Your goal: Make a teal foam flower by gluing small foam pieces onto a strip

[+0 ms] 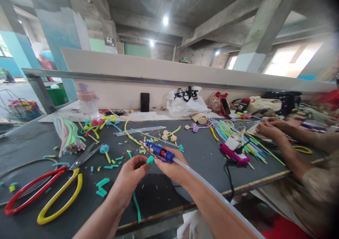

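Observation:
My left hand (132,173) pinches a small teal piece (150,160) between thumb and fingertips, near the middle of the dark table. Close beside it, my right hand (171,166) is closed round a blue glue gun (159,151), its fingertips near the teal piece. From the back of the gun a long clear glue stick (212,189) runs over my right forearm. The gun's nozzle points to the left. A teal strip (137,205) lies below my left hand. Short teal pieces (101,186) are scattered at the left, below a blue flower on a yellow stem (105,150).
Large scissors (63,182) with red and yellow handles lie open at the left. Behind them is a bundle of pastel strips (69,135). A phone (144,102) leans at the back. At right are a magenta glue gun (235,155), colored strips (238,136) and another person's hands (272,127).

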A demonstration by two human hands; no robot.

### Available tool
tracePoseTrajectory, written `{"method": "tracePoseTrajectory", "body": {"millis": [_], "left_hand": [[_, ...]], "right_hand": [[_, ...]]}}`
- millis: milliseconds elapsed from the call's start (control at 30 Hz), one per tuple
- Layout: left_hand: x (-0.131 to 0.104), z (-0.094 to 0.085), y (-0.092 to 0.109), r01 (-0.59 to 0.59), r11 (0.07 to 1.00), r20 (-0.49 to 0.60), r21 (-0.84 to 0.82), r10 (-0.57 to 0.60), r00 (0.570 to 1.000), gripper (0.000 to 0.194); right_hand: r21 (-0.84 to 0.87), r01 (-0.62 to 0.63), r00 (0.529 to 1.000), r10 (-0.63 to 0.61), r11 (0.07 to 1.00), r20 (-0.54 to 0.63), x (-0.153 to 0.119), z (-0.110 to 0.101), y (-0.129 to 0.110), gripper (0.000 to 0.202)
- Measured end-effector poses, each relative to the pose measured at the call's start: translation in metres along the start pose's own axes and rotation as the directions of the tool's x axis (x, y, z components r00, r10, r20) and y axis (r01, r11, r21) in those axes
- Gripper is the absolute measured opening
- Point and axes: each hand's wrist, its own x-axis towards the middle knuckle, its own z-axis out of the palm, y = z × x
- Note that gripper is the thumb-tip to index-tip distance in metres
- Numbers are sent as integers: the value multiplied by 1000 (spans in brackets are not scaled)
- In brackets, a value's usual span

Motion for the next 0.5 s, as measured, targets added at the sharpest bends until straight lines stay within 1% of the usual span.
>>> {"method": "tracePoseTrajectory", "body": {"millis": [100,167,233,300,367,400,500], "left_hand": [[-1,0,2,20,999,-3,-41,-20,1000,20],[-2,0,4,50,992,5,-120,-50,999,20],[-3,-2,5,79,975,37,-208,-73,997,20],[-3,-4,6,93,960,72,-262,-77,994,21],[-2,-5,6,101,952,99,-290,-76,992,21],[-2,-6,5,105,947,105,-304,-76,992,20],[-1,-9,5,122,930,120,-346,-85,989,15]], "right_hand": [[56,-42,999,40,998,27,0,-2,-5,13],[115,-80,996,76,990,43,3,-8,-8,14],[153,-120,993,117,981,31,7,-17,-8,19],[135,-137,990,138,981,-2,12,-26,-2,25],[35,-132,991,134,991,-31,17,-32,6,27],[-47,-119,992,117,992,-42,19,-34,11,27],[-320,-33,999,20,947,-41,22,-35,24,28]]}}
